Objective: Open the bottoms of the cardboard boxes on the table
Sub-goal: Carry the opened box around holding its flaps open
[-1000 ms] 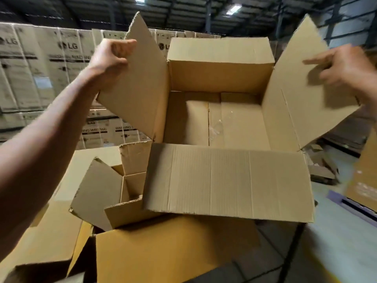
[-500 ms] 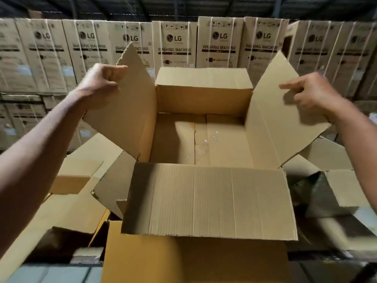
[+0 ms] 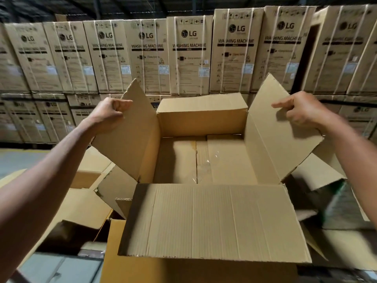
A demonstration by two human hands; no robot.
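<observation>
A large brown cardboard box [image 3: 204, 119] sits in front of me with its four top flaps spread. My left hand [image 3: 108, 115] grips the edge of the upright left flap [image 3: 132, 139]. My right hand [image 3: 299, 111] holds the upper edge of the right flap [image 3: 273, 131], forefinger stretched along it. The near flap [image 3: 214, 221] folds out toward me. Inside, the bottom flaps [image 3: 220, 160] lie closed, joined by clear tape along the middle seam.
Other opened and flattened cardboard boxes [image 3: 81, 201] lie around the box at left and right [image 3: 318, 174]. A wall of stacked washing machine cartons [image 3: 187, 54] stands behind. Grey floor [image 3: 18, 160] shows at the left.
The view has swung from the ceiling down to the carton wall. Both hands stay on the side flaps, and the box sits lower in the view.
</observation>
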